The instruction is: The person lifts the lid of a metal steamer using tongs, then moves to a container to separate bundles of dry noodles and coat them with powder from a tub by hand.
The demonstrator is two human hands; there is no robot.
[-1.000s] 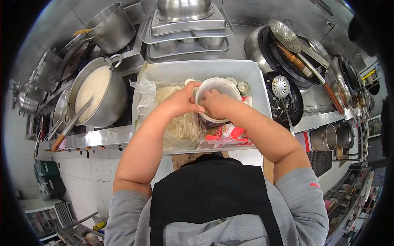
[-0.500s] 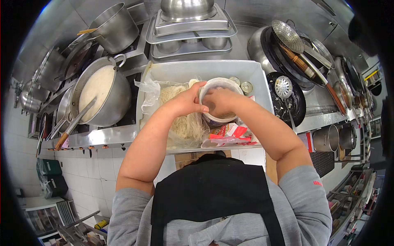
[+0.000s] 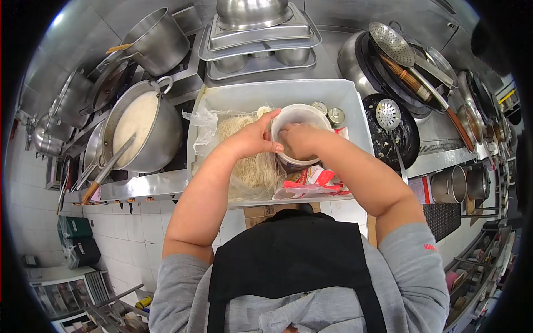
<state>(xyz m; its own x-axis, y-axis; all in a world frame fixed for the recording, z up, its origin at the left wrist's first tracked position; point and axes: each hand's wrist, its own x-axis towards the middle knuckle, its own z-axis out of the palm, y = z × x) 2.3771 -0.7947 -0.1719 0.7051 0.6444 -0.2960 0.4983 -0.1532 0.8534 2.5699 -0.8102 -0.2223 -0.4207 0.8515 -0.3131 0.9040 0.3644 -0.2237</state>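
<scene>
A round white plastic tub [image 3: 300,112] stands inside a large pale plastic bin [image 3: 266,90]. My left hand [image 3: 256,137] grips the tub's left rim, thumb and fingers spread around its side. Down inside the tub is my right hand [image 3: 300,140], its fingers curled near the bottom. Whatever those fingers hold is hidden. Thin dry rice noodles [image 3: 252,176] lie in the bin, left of the tub and under my left forearm. Red-and-white packaging [image 3: 316,180] sits at the tub's near side. Two tin cans [image 3: 336,116] are behind and to the right of it.
At left, a big pot [image 3: 161,139] of whitish liquid has a long-handled utensil [image 3: 108,169] resting in it. A black wok [image 3: 408,144] with a skimmer [image 3: 388,115] adjoins the bin's right side. Stacked metal trays [image 3: 261,72] stand behind. More pots [image 3: 158,41] occupy the stove.
My right hand has shifted slightly within the tub, its fingers more curled. My left hand keeps its grip on the rim. The whole view has shifted a little to the right.
</scene>
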